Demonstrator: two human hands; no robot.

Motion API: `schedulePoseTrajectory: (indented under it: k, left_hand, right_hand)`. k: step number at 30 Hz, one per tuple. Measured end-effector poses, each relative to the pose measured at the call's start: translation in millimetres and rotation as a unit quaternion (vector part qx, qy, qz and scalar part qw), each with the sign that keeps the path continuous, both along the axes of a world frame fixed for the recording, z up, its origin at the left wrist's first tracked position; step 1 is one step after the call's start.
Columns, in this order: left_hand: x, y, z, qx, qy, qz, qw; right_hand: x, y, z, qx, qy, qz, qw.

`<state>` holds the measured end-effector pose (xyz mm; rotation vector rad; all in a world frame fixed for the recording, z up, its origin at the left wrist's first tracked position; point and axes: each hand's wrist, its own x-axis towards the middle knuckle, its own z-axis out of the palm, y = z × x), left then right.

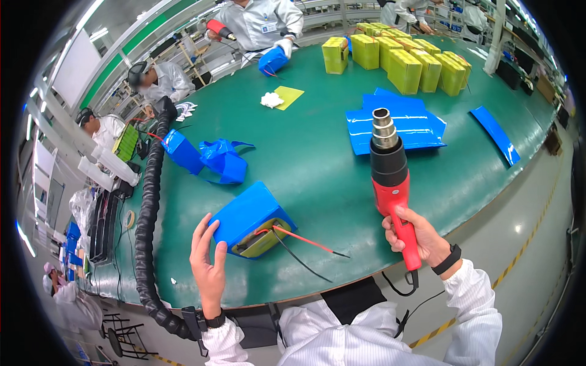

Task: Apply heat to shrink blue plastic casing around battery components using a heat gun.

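My right hand (pixel 415 236) grips the red handle of a heat gun (pixel 390 177), its metal nozzle pointing away over the green table. On the left, my left hand (pixel 207 262) has its fingers apart, the fingertips at the near left side of a blue-wrapped battery pack (pixel 249 213). This pack lies tilted on the table, its yellowish end facing me. From that end come a red wire (pixel 311 241) and a black wire (pixel 302 261). Whether the fingers press on the pack or only rest there I cannot tell.
Blue wrap sheets (pixel 397 125) lie beyond the heat gun, with a blue strip (pixel 495 135) to the right. Several yellow battery packs (pixel 404 70) stand at the back. A black ribbed hose (pixel 148 226) runs along the left. Across the table a person (pixel 262 24) holds another heat gun (pixel 218 28).
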<state>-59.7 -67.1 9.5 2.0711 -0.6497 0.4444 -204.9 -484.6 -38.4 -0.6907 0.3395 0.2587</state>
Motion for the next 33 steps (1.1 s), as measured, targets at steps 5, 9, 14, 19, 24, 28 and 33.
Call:
schedulePoseTrajectory:
  k: [5, 9, 14, 19, 24, 28, 33]
  left_hand:
    - [4, 4, 11, 0.051, 0.010, -0.039, 0.998]
    - [16, 2, 19, 0.070, 0.000, -0.065, 0.995]
    - [19, 4, 33, 0.153, 0.029, -0.078, 0.985]
    - [23, -1, 41, 0.137, 0.089, -0.113, 0.980]
    - [28, -17, 53, 0.153, 0.113, -0.144, 0.971]
    - [34, -27, 63, 0.269, 0.046, -0.171, 0.947]
    - [35, -57, 75, 0.380, -0.041, -0.191, 0.904]
  right_hand:
    - [1, -1, 4, -0.108, 0.003, -0.056, 0.993]
    - [-1, -10, 5, -0.241, 0.018, -0.124, 0.962]
    - [-1, -20, 8, -0.296, 0.012, -0.157, 0.942]
    - [4, -35, 2, -0.363, 0.004, -0.154, 0.919]
    - [9, -41, -1, -0.379, 0.006, -0.156, 0.912]
    - [5, -39, 3, -0.401, 0.027, -0.154, 0.903]
    - [-10, -30, -1, -0.626, 0.007, -0.310, 0.715]
